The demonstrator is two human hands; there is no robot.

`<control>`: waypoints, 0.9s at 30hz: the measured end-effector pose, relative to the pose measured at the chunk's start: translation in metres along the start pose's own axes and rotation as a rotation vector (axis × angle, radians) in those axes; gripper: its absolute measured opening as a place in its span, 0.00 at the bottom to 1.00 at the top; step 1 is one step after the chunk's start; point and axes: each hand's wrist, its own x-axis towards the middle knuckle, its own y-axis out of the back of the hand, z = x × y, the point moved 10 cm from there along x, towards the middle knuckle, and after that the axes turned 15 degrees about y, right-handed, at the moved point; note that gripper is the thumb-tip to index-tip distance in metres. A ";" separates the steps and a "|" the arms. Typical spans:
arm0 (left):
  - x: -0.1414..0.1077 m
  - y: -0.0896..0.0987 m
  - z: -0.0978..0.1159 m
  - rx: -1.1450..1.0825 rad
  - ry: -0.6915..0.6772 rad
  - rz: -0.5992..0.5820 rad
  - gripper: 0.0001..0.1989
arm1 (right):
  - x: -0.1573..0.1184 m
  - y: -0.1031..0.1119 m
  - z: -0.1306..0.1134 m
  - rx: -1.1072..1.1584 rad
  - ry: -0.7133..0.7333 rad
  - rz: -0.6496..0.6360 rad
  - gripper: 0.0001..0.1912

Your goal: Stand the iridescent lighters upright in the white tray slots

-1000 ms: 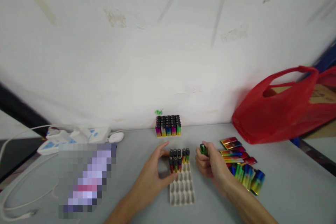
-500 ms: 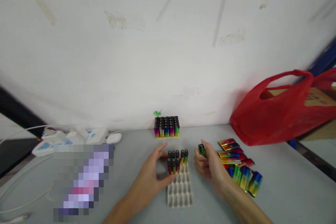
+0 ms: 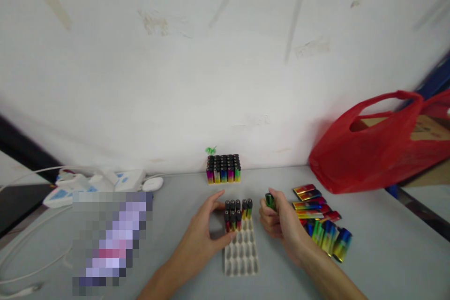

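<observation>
A pale tray (image 3: 242, 258) with rows of slots lies on the grey table, and several black-topped coloured lighters (image 3: 232, 215) stand upright at its far end. My left hand (image 3: 207, 229) curves around the tray's left side, thumb and fingers spread, with the thumb near the front lighters. To the right of the tray, my right hand (image 3: 281, 218) is closed around a green lighter (image 3: 270, 200) whose dark top points up. Behind, by the wall, a full block of lighters (image 3: 223, 169) stands upright.
Several shiny coloured lighter sleeves (image 3: 328, 236) lie right of my right hand. A red bag (image 3: 365, 159) with a cardboard box stands at the back right. On the left are a white power strip (image 3: 130, 180), cables, a white mouse-like item (image 3: 153, 183) and a pixelated object (image 3: 117, 239).
</observation>
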 end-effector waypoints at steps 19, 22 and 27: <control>0.002 0.001 -0.003 -0.020 -0.003 0.010 0.43 | 0.004 0.007 0.003 -0.054 0.048 0.038 0.34; 0.002 -0.001 -0.004 -0.013 0.008 0.003 0.43 | 0.004 0.011 -0.010 -0.070 0.178 0.106 0.34; 0.003 -0.002 -0.005 0.000 0.022 -0.009 0.43 | -0.004 0.005 -0.043 -0.147 0.424 0.088 0.28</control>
